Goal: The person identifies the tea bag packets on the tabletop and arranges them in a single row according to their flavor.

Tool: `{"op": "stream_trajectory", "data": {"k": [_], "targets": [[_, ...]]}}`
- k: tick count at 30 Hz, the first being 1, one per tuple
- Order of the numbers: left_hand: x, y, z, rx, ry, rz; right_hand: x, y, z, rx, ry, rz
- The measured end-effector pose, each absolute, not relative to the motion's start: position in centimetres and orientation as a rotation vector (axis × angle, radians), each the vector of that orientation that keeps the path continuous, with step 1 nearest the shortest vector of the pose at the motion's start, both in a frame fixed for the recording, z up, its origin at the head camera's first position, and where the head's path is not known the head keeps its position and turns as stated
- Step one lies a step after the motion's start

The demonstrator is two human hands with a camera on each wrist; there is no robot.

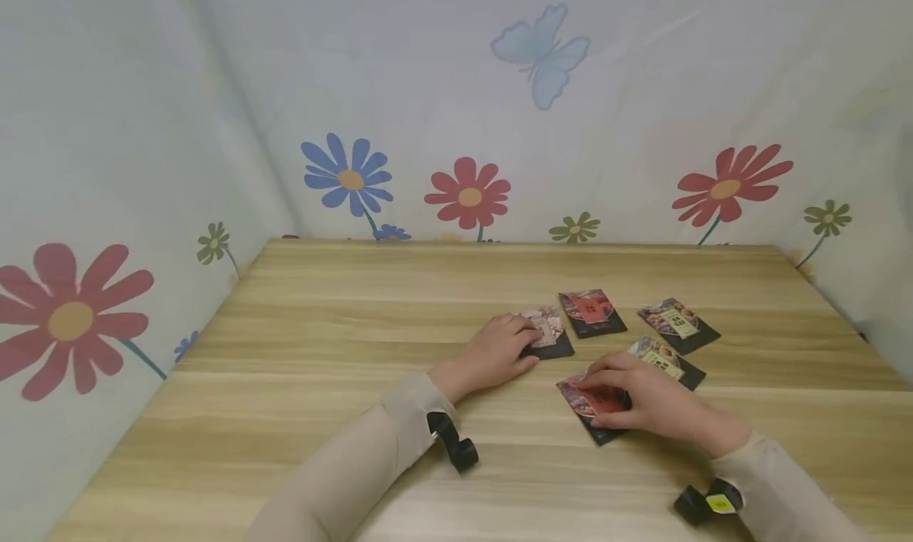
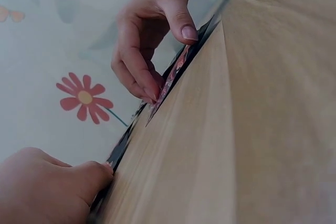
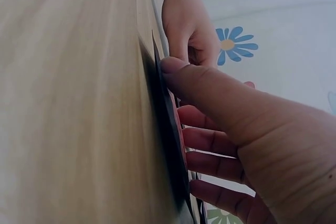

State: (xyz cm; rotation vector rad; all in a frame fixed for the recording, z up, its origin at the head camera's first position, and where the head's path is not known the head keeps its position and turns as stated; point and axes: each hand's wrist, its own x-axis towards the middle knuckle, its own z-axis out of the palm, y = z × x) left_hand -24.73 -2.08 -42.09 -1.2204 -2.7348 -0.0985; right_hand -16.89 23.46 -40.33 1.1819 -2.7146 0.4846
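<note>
My right hand (image 1: 645,399) grips a flat square card (image 1: 601,403) with a red label and dark border, low on the right of the tabletop. In the right wrist view its thumb (image 3: 176,66) lies at the card's edge, with the other fingers spread over the printed face. My left hand (image 1: 494,350) rests on a card with a pale pink label (image 1: 548,328), covering its left part. A yellow-labelled card (image 1: 658,357) is partly hidden behind the right hand. Farther back lie another red-labelled card (image 1: 592,312) and another yellow-labelled one (image 1: 678,325).
All the cards lie on a wood-grain table (image 1: 321,312). A pale curtain with printed flowers (image 1: 467,193) and a butterfly surrounds its far and side edges. Black camera mounts (image 1: 452,443) sit on both wrists.
</note>
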Motion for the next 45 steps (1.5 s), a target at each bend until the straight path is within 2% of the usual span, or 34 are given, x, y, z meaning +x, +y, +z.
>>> {"op": "stream_trajectory", "data": {"k": [26,45], "targets": [[-22.6,-3.9,-40.8,-1.286,-2.700,0.032,-16.5,23.7,-40.2,1.155,-2.702,0.402],[-22.0,-6.7,-41.4,-1.298,-2.689,0.021,-16.7,23.2,-40.5,1.140,-2.718,0.416]]}}
